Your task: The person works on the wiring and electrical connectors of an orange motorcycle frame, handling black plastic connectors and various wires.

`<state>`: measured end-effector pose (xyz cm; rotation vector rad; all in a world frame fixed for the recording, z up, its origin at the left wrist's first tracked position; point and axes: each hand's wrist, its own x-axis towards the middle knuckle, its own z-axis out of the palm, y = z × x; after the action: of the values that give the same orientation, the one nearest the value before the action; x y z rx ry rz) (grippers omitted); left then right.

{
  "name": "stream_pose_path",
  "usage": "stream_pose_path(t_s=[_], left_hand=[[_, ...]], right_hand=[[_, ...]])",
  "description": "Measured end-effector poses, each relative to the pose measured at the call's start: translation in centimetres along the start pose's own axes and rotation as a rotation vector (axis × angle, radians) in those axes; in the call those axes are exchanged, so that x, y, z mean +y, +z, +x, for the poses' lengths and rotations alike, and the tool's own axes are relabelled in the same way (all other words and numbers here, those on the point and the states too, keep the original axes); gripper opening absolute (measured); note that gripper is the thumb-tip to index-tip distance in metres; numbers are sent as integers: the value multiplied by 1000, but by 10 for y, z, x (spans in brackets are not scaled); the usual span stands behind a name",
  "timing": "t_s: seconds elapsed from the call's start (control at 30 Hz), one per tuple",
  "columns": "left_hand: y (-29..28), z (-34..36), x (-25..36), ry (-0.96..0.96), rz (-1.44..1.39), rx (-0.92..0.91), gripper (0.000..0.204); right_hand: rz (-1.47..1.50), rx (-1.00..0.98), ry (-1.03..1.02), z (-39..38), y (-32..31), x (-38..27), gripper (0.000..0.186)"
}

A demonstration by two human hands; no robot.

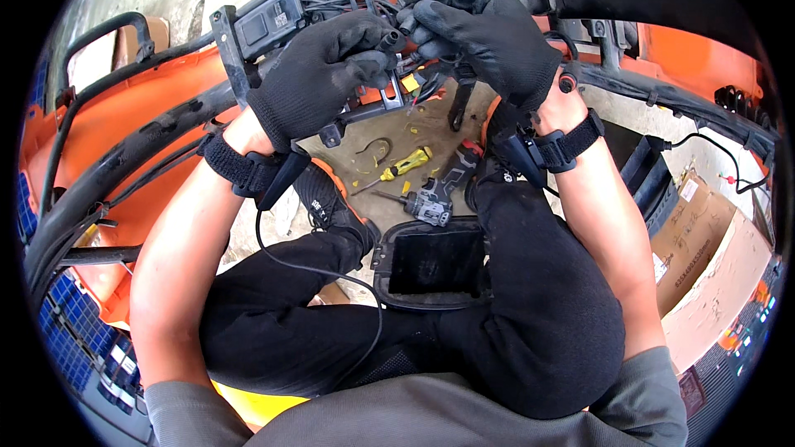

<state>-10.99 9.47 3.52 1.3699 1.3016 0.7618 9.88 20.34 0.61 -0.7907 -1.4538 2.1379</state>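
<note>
My left hand [319, 74], in a black glove, has its fingers closed around a black cylindrical connector [390, 41] at the top middle. Just to its right my gloved right hand [489, 45] pinches a second small black connector [407, 25] on a cable, close to the first; whether the two touch I cannot tell. Around them are a black metal bracket [227, 50], a dark rectangular module [269, 21], loose wires and a small yellow piece [411, 81]. Parts of the wiring are hidden behind my gloves.
Orange body panels [99, 182] and black tubing surround me. Below lie a yellow screwdriver [404, 164], a cordless driver [431, 203] and an open black bin [426, 261] between my legs. A cardboard box [696, 240] stands right, blue crates [70, 331] left.
</note>
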Motion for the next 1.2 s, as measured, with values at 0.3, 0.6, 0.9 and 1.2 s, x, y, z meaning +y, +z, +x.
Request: stream_pose_path(t_s=[0.3, 0.6, 0.9, 1.2], left_hand=[[2, 3, 9, -77, 71, 15, 25], [2, 3, 6, 7, 99, 69, 26], [4, 4, 8, 6, 256, 89, 22], [7, 3, 4, 52, 299, 136, 20]], right_hand=[[5, 32, 2, -1, -5, 5, 28], [-58, 194, -7, -4, 12, 1, 23], [-156, 246, -16, -5, 17, 3, 23], [-162, 226, -14, -4, 17, 3, 23]])
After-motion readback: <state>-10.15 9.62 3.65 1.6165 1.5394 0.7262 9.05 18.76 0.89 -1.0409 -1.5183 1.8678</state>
